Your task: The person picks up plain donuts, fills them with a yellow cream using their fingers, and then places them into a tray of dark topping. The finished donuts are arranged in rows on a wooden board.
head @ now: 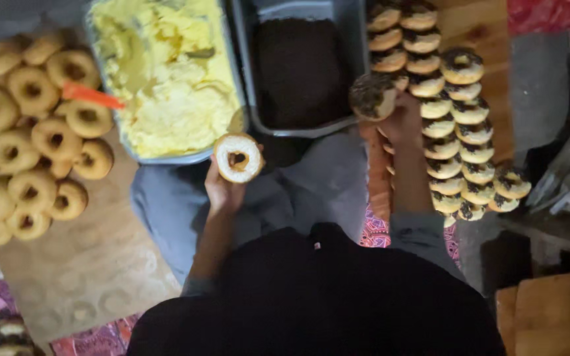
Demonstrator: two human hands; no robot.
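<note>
The left hand (222, 191) has its grip closed on a cream-topped donut (237, 157), held just beside the tub of yellow cream (166, 72). The right hand (404, 122) grips a sprinkle-coated donut (372, 95) beside the rows of finished donuts (456, 132). I'd say set it down gently, overlapping the row, coating up, fingers on the edges only.

Two doughnuts in hand, seen from above.
My left hand (222, 191) holds a cream-topped doughnut (237, 157) just before the cream tub (166, 72); my right hand (402, 122) holds a sprinkled doughnut (372, 96) between the sprinkle tray (301, 72) and the finished rows (453, 132); plain doughnuts (28, 151) lie left.
</note>
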